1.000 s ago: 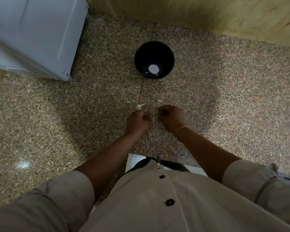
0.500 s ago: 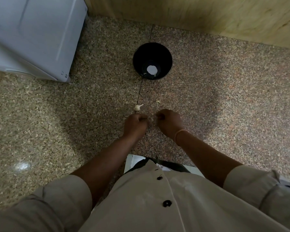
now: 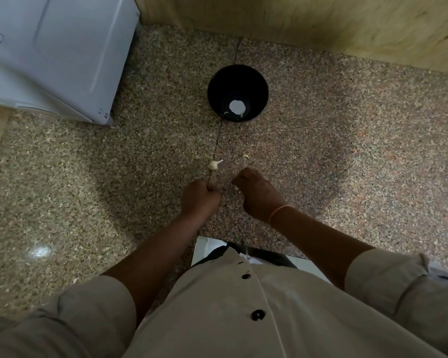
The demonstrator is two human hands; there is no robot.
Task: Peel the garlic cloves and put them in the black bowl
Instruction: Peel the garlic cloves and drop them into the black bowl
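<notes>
The black bowl [image 3: 259,82] stands on the speckled stone counter, straight ahead of my hands. A white round patch and a couple of pale bits lie in its bottom. A small garlic bulb [image 3: 214,165] lies just beyond my left hand [image 3: 201,198], which is a closed fist; whatever is inside it is hidden. My right hand [image 3: 258,196] is curled, and a pale piece of garlic clove [image 3: 239,191] shows at its fingertips. A loose pale scrap [image 3: 245,156] lies on the counter beyond my right hand.
A white appliance [image 3: 49,52] fills the far left corner. A wooden wall [image 3: 321,21] runs along the back. A white and black object [image 3: 201,250] sits at the counter's near edge, against my shirt.
My hands, which were touching over the clove, have pulled apart and drawn slightly toward me. The bulb and the scrap lie where they were.
</notes>
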